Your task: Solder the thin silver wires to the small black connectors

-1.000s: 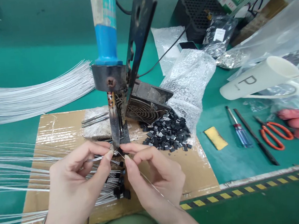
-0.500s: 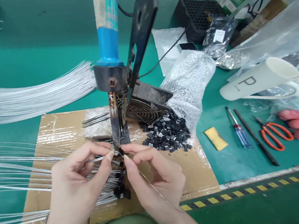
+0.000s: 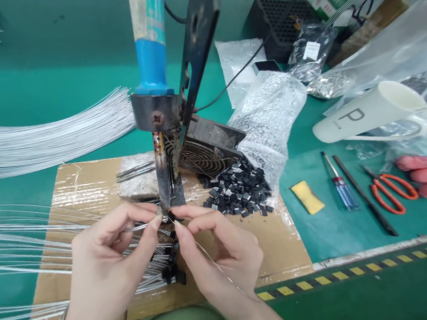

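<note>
A blue-handled soldering iron (image 3: pixel 151 62) hangs tip down in a black metal stand (image 3: pixel 198 49). Just under its tip, my left hand (image 3: pixel 114 254) pinches a white wire whose end lies at the tip. My right hand (image 3: pixel 220 257) has thumb and forefinger closed on a thin solder wire (image 3: pixel 221 270), which trails back over the wrist, and a small black connector (image 3: pixel 170 215) sits between the fingertips of both hands. Below them lie wires with black connectors (image 3: pixel 172 272). Loose black connectors (image 3: pixel 237 190) form a pile right of the iron.
A cardboard sheet (image 3: pixel 278 253) lies under the work. White wires (image 3: pixel 51 142) are bundled at left. Behind the iron sits a round-grilled fan (image 3: pixel 209 155). To the right are a yellow sponge (image 3: pixel 307 197), a screwdriver (image 3: pixel 343 185), orange-handled pliers (image 3: pixel 393 191) and a white mug (image 3: pixel 371 112).
The whole view has shifted slightly, so everything appears a little further left. Both hands keep the same pinch beneath the iron tip.
</note>
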Demonstrator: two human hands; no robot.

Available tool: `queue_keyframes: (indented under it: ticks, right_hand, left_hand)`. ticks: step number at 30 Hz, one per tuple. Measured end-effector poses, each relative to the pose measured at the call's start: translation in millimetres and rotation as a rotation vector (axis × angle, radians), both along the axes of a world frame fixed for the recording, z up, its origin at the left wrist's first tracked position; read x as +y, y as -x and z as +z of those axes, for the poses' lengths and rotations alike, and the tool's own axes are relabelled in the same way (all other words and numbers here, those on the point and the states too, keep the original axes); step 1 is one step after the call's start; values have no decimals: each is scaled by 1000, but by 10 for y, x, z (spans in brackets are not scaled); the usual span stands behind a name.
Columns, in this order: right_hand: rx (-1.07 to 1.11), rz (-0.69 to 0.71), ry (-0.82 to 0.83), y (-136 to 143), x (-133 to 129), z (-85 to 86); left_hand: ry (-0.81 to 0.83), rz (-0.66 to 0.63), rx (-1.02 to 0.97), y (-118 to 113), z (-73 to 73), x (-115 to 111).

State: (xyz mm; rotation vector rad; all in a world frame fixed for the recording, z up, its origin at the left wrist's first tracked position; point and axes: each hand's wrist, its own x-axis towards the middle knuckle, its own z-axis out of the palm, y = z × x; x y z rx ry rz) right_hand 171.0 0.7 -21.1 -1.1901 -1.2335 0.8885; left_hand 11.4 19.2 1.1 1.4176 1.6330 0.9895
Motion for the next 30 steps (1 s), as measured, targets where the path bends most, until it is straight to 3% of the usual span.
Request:
queue_keyframes:
  ticks: [30]
  right_hand:
    - [-3,-6,5,8,7,-33]
  left_hand:
    - [7,-25,52,27,-10,16]
